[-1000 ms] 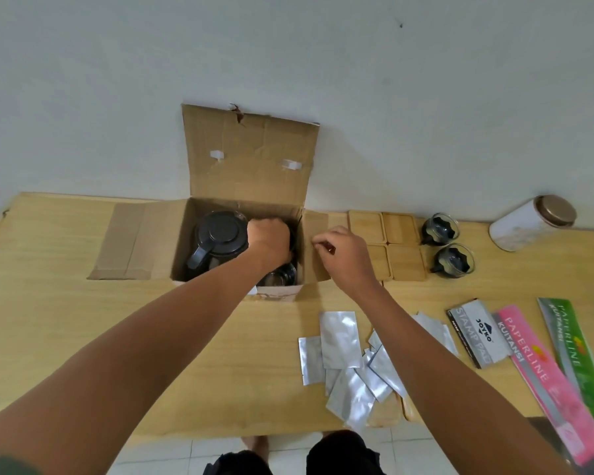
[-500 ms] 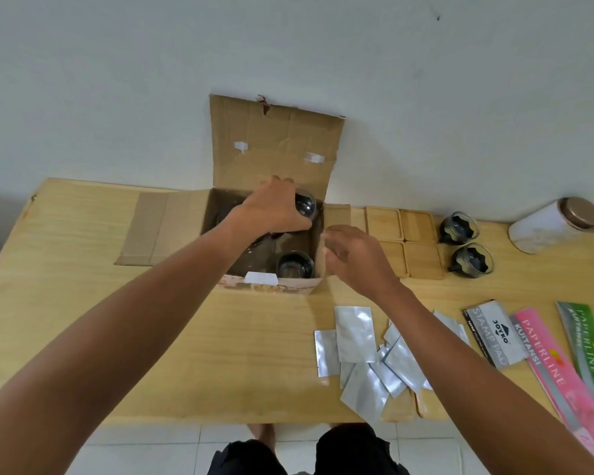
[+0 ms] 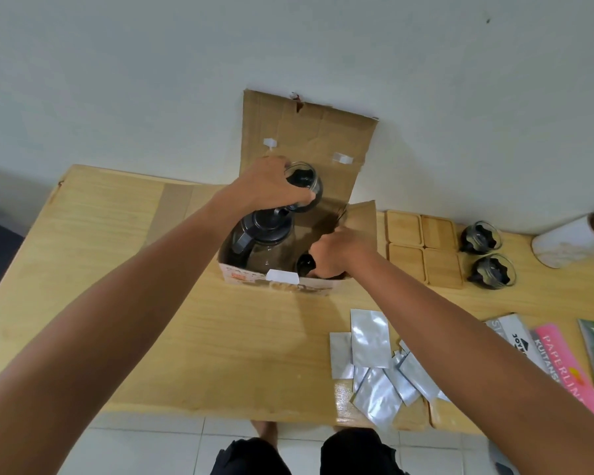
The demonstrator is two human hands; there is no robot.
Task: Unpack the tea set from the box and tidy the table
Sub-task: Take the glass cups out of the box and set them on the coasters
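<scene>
1. My left hand is above the box, its fingers curled round a glass cup with a black handle; the cup is clear of the box's rim, in front of the upright back flap.
2. My right hand reaches into the right side of the box. Its fingers are bent down beside a dark cup still inside; I cannot tell whether they grip it.
3. The teapot, glass with a black lid and handle, stands in the left part of the box, just under my left hand.
4. The box sits on the wooden surface against the wall, with one flap lying flat to the left and another standing by my right wrist.
5. Right of the box, four wooden coasters lie in a square, touching each other.
6. Just past them two cups stand one behind the other.
7. A white canister lies on its side near the far right edge.
8. Silver sachets are heaped near the front edge, under my right forearm.
9. Beside them lie a stamp pad pack and receipt books, pink and green.
</scene>
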